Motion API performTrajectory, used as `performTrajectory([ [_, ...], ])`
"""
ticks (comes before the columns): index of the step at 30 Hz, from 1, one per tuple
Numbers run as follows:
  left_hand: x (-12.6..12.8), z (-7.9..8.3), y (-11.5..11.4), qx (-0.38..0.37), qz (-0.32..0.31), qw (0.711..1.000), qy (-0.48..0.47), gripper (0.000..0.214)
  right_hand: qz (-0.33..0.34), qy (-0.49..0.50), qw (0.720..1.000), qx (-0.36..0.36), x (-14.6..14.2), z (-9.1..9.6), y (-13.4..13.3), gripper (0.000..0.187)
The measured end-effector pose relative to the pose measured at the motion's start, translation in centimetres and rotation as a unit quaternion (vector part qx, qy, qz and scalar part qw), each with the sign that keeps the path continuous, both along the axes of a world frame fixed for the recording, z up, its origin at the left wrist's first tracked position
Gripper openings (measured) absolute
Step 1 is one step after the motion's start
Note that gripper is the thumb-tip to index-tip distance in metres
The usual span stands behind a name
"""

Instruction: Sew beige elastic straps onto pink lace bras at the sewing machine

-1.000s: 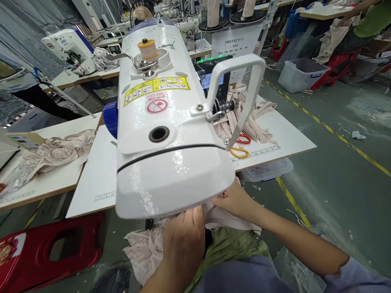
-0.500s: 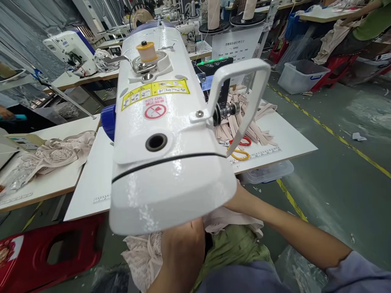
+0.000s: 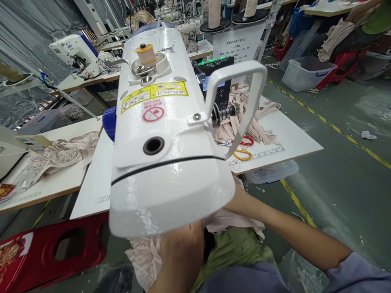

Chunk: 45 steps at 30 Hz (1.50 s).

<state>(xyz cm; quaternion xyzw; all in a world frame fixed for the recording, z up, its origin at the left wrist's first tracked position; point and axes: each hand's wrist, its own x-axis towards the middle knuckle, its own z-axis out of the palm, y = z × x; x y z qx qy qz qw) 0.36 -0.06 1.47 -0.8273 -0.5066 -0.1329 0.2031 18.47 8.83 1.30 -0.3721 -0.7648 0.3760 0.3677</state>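
Observation:
A white sewing machine fills the middle of the view, its head covering the fingers of both hands. My left hand shows its back and wrist just under the machine head; its fingertips are hidden. Pale beige lace fabric hangs down beside its outer side. From the right, my forearm reaches in under the machine head, and only the wrist side of my right hand shows. More beige fabric lies below that wrist, over my lap. What either hand grips cannot be made out.
Scissors with red and yellow handles lie on the white table at right, beside a pile of beige strips. A red stool stands at lower left. Beige lace garments lie on the neighbouring table. Another person sits at upper right.
The view has shifted slightly, so the surroundings sit a little further right. Both hands stay under the machine head. At far left, another person's hand has gone out of view.

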Motion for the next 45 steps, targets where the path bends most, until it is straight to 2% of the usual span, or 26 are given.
performTrajectory([
  [4,-0.1,0.0,0.0,-0.023,-0.009,1.0,-0.017,0.037,0.002,0.023,0.999,-0.038,0.5,0.4,-0.1,0.031],
  [9,-1.1,-0.6,0.0,-0.024,0.011,0.999,-0.046,0.029,0.01,0.039,0.999,-0.03,-0.1,0.1,-0.3,0.029],
  [11,-1.1,-0.9,-0.2,-0.038,0.011,0.993,-0.107,0.028,0.004,0.049,0.998,-0.048,-0.1,-0.4,-0.5,0.03],
  [13,-1.0,-1.1,-0.4,-0.078,0.033,0.974,-0.211,0.026,-0.008,0.053,0.997,-0.062,0.4,-1.1,-0.7,0.036],
  [16,-1.2,-0.8,-0.4,-0.175,0.096,0.898,-0.393,0.024,-0.051,0.03,0.997,-0.057,1.3,-2.0,-1.4,0.043],
  [18,-1.5,-0.2,-0.2,-0.262,0.097,0.837,-0.471,0.029,-0.067,-0.011,0.996,-0.061,1.9,-2.1,-2.4,0.03],
  [20,-1.8,0.4,0.0,-0.364,0.058,0.785,-0.498,0.035,-0.047,-0.051,0.994,-0.083,2.3,-1.9,-4.0,0.024],
  [23,-2.0,0.9,-0.1,-0.5,-0.016,0.699,-0.512,0.041,0.014,-0.043,0.99,-0.134,2.2,-0.8,-7.5,0.032],
  [26,-2.5,0.9,-1.3,-0.542,-0.017,0.603,-0.585,0.045,0.072,0.026,0.977,-0.197,1.0,0.3,-10.6,0.037],
  [28,-3.6,0.9,-2.6,-0.52,0.021,0.569,-0.637,0.046,0.095,0.07,0.962,-0.248,-0.5,0.5,-11.5,0.039],
  [31,-6.1,1.5,-4.3,-0.473,0.072,0.568,-0.67,0.044,0.152,0.086,0.944,-0.278,-3.7,-0.4,-11.0,0.043],
  [34,-8.2,2.5,-5.2,-0.451,0.104,0.578,-0.672,0.041,0.219,0.117,0.918,-0.311,-7.2,-1.8,-9.6,0.067],
  [35,-8.6,2.7,-5.2,-0.453,0.109,0.583,-0.666,0.041,0.225,0.147,0.895,-0.355,-8.1,-2.2,-9.1,0.074],
  [37,-8.9,2.6,-5.0,-0.471,0.107,0.599,-0.639,0.04,0.192,0.226,0.826,-0.479,-9.3,-2.9,-8.6,0.07],
  [39,-8.7,1.8,-4.4,-0.5,0.095,0.636,-0.579,0.038,0.103,0.299,0.758,-0.571,-9.5,-3.6,-8.3,0.06],
  [40,-8.4,1.2,-4.2,-0.494,0.1,0.667,-0.549,0.034,0.051,0.323,0.741,-0.587,-9.3,-4.1,-8.3,0.056],
  [41,-8.0,0.4,-3.9,-0.465,0.119,0.698,-0.531,0.03,0.001,0.336,0.743,-0.579,-9.0,-4.6,-8.3,0.053],
  [42,-7.6,-0.5,-3.7,-0.421,0.149,0.722,-0.529,0.026,-0.04,0.338,0.762,-0.551,-8.6,-5.2,-8.4,0.051],
  [43,-7.0,-1.4,-3.6,-0.374,0.18,0.733,-0.54,0.024,-0.073,0.326,0.793,-0.509,-8.2,-5.9,-8.5,0.048],
  [45,-5.8,-3.4,-3.4,-0.324,0.217,0.714,-0.582,0.025,-0.109,0.274,0.867,-0.402,-7.3,-7.4,-8.8,0.038],
])
